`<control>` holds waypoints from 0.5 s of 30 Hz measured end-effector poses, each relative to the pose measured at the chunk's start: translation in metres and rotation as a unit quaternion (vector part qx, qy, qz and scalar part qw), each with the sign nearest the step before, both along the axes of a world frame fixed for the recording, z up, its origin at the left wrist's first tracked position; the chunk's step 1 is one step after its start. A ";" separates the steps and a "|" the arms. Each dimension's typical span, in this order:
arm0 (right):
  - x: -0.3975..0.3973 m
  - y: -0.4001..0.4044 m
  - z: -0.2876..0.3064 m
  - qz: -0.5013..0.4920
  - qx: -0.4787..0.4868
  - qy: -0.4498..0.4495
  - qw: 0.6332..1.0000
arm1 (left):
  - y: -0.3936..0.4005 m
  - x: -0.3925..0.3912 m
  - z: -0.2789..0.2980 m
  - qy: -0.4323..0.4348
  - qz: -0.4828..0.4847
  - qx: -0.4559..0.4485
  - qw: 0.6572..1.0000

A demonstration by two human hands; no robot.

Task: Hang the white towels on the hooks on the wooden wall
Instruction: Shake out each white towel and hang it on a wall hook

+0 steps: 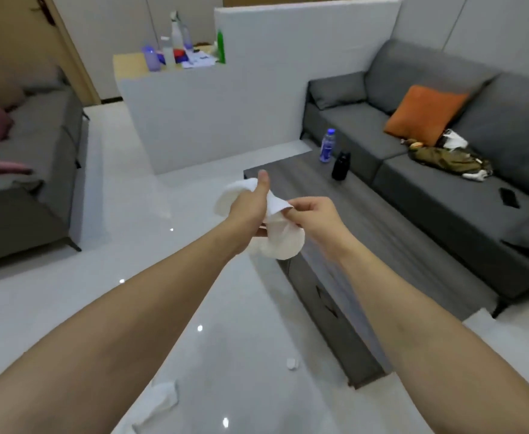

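A white towel (280, 242) is bunched in front of me, held up over the floor beside the coffee table's near corner. My left hand (250, 205) grips its upper part with the thumb pointing up. My right hand (313, 211) pinches a corner of the same towel between its fingertips. A second white towel (160, 402) lies crumpled on the glossy floor near my feet. No hooks or wooden wall are in view.
A grey wooden coffee table (382, 233) stands to the right with a water bottle (327, 145) and a black object (341, 166) on it. Grey sofas stand at right (444, 170) and left (22, 170). A white partition (225, 104) stands ahead. A small white scrap (292, 364) lies on the floor.
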State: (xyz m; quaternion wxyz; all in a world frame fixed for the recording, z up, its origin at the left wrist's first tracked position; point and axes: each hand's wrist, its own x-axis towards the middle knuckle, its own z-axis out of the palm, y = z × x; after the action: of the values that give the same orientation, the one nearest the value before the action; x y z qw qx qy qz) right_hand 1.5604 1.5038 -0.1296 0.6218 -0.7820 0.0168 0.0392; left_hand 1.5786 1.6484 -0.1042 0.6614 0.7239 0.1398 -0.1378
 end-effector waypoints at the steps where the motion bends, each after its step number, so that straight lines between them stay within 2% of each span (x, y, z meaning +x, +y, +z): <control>1: 0.002 -0.018 0.009 -0.030 -0.004 -0.002 1.000 | -0.018 0.005 0.005 -0.016 -0.032 0.001 0.999; 4: 0.003 -0.072 0.034 -0.143 0.006 -0.009 0.990 | -0.078 0.021 0.014 -0.088 -0.121 0.067 0.987; 7: -0.002 -0.133 0.054 -0.224 -0.027 -0.017 0.974 | -0.144 0.038 0.025 -0.165 -0.161 0.121 0.965; 11: -0.010 -0.206 0.074 -0.284 -0.030 -0.014 0.958 | -0.228 0.060 0.042 -0.298 -0.305 0.132 0.895; 13: -0.016 -0.239 0.084 -0.300 -0.072 -0.028 0.951 | -0.260 0.074 0.050 -0.339 -0.322 0.147 0.872; 15: -0.025 -0.274 0.093 -0.296 -0.168 -0.020 0.940 | -0.289 0.093 0.055 -0.360 -0.326 0.153 0.860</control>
State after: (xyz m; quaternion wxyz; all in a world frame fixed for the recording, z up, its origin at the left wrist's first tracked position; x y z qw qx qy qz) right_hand 1.5354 1.2302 -0.0363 0.4649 -0.8354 0.2418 -0.1660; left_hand 1.6712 1.3594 -0.0490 0.4638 0.8192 -0.3332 -0.0524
